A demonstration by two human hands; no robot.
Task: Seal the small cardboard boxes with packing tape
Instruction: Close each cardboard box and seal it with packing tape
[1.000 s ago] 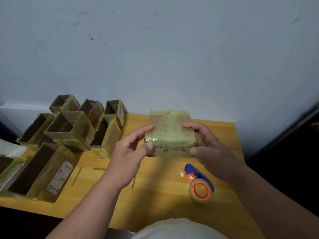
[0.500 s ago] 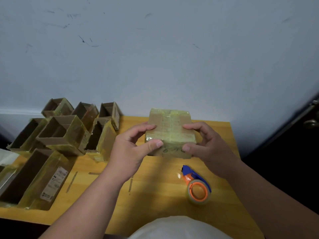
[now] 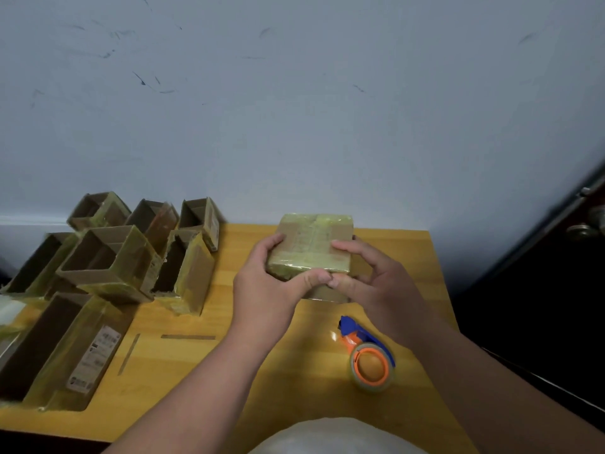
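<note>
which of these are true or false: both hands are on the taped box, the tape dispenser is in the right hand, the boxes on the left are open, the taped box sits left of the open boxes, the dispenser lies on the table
1. Both hands are on the taped box. True: the left hand and the right hand grip it.
2. The tape dispenser is in the right hand. False: neither hand touches it.
3. The boxes on the left are open. True: the open boxes show their insides.
4. The taped box sits left of the open boxes. False: it is to their right.
5. The dispenser lies on the table. True.
</note>
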